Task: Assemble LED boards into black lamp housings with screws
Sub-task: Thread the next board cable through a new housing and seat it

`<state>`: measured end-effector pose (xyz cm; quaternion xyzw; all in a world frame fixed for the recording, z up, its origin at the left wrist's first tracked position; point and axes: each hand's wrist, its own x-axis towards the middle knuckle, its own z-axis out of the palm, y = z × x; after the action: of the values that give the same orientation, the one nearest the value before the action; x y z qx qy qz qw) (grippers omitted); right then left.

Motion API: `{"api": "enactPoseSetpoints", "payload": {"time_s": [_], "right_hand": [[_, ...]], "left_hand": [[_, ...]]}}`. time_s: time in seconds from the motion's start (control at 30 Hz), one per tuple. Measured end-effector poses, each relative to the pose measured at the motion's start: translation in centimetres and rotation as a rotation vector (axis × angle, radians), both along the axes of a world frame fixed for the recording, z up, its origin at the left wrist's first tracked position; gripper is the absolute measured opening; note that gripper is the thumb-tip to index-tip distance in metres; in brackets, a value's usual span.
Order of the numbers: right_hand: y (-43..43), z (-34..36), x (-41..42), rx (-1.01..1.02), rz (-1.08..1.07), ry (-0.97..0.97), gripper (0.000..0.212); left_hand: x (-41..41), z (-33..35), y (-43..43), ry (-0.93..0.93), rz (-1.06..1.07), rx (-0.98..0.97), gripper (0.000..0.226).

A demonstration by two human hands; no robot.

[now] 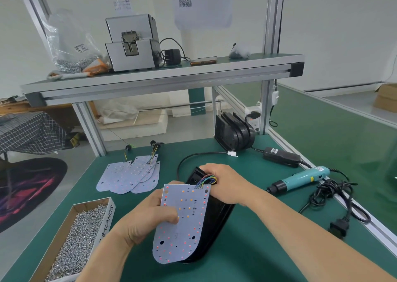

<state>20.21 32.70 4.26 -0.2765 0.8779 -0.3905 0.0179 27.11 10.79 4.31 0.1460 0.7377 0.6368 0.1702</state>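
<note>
My left hand point(146, 221) pinches white rounded LED board point(184, 234), right hand point(227, 183) fingers grip black plastic lamp housing point(217, 223); coloured wires point(206, 179) could get trapped under board, prob. misaligning screw holes.

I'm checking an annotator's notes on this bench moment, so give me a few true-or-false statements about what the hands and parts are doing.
1. The left hand holds an LED board over the black housing. True.
2. The right hand holds the teal screwdriver. False: the screwdriver lies on the green mat, and the right hand grips the housing's top end.
3. A cardboard box of screws sits on the mat's left front. True.
4. The spare LED boards lie on the upper shelf. False: they lie fanned on the mat, beyond the left hand.
</note>
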Motion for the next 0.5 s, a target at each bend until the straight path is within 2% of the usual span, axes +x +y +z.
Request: {"api": "enactPoseSetpoints", "payload": {"time_s": [0.07, 0.13, 0.27, 0.33, 0.4, 0.5], "right_hand": [[0.5, 0.1, -0.2, -0.014, 0.069, -0.148, 0.012], [1.0, 0.3, -0.1, -0.127, 0.167, -0.303, 0.012], [1.7, 0.0, -0.1, -0.459, 0.225, -0.602, 0.042], [1.7, 0.0, 0.0, -0.532, 0.189, -0.703, 0.054], [1.7, 0.2, -0.1, -0.495, 0.140, -0.731, 0.067], [1.4, 0.5, -0.2, -0.301, -0.029, -0.639, 0.087]], "left_hand": [[0.0, 0.1, 0.0, 0.004, 0.016, -0.009, 0.049], [0.0, -0.1, -0.2, -0.016, 0.074, 0.028, 0.049], [-0.2, -0.7, -0.6, -0.071, 0.153, 0.155, 0.049], [-0.2, -0.8, -0.5, -0.097, 0.167, 0.209, 0.049], [-0.1, -1.1, -0.4, -0.109, 0.177, 0.231, 0.049], [0.0, -1.4, -0.5, -0.108, 0.187, 0.247, 0.048]]}}
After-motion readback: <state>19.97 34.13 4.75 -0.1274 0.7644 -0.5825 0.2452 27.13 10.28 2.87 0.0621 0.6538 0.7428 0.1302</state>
